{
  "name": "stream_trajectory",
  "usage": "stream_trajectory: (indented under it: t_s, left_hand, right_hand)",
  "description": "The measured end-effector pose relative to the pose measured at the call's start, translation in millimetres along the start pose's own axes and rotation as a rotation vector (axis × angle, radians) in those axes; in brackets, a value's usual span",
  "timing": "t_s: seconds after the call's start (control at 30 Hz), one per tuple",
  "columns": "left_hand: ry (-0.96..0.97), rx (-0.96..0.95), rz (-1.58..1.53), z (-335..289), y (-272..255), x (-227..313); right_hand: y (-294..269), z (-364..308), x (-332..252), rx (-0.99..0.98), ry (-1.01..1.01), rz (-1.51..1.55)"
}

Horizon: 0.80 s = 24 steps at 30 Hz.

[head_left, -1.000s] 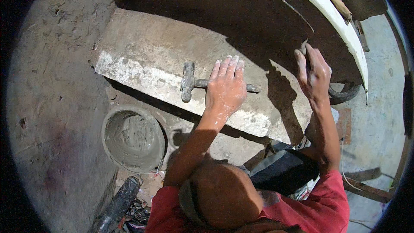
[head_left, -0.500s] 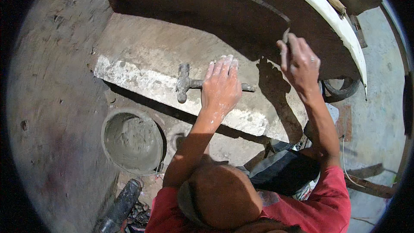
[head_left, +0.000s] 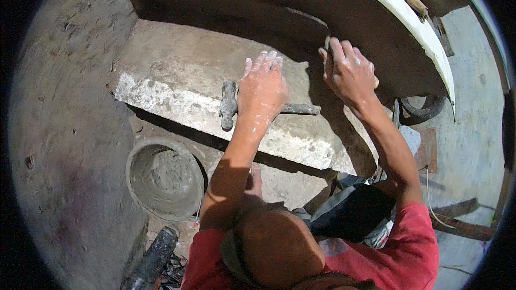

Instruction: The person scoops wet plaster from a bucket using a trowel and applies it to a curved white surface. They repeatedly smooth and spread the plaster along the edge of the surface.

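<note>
My left hand [head_left: 262,92], dusted with white, lies flat with its fingers stretched out on a concrete ledge [head_left: 183,48]. Under its wrist side runs the handle of a hammer [head_left: 228,106]; the grey head lies just left of the hand. My right hand [head_left: 350,72] is closed round the handle of a trowel [head_left: 307,16]. Only the thin edge of its blade shows, held against or close to the dark wall [head_left: 226,5] behind the ledge. The handle is mostly hidden in my fingers.
A bucket [head_left: 131,177] of wet grey mortar stands below the ledge on the left. A black cylindrical object [head_left: 153,255] leans near the lower left. The wall's pale top edge [head_left: 398,13] curves down at right, beyond which a tyre [head_left: 427,110] lies.
My right hand has moved left with the trowel along the wall, and the blade now looks narrower. My left hand has slid slightly left toward the hammer head; the hammer lies almost where it was.
</note>
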State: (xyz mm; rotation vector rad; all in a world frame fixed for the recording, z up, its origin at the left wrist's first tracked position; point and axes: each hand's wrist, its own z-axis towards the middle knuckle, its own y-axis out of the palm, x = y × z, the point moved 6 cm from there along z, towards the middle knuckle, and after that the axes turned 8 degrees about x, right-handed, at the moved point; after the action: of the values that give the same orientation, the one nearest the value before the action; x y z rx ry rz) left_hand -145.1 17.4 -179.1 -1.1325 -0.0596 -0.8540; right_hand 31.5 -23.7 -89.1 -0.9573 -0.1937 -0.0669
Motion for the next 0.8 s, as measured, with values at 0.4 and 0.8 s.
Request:
stream_trajectory:
  t_s: [0.4, 0.8]
  left_hand:
    - [-0.011, 0.043, -0.025, 3, -10, 6]
    - [-0.114, -0.138, -0.119, 9, -17, -5]
  right_hand:
    - [-27, -51, 34, -0.187, 0.035, 0.032]
    - [-74, 20, 3, 0.269, 0.073, 0.146]
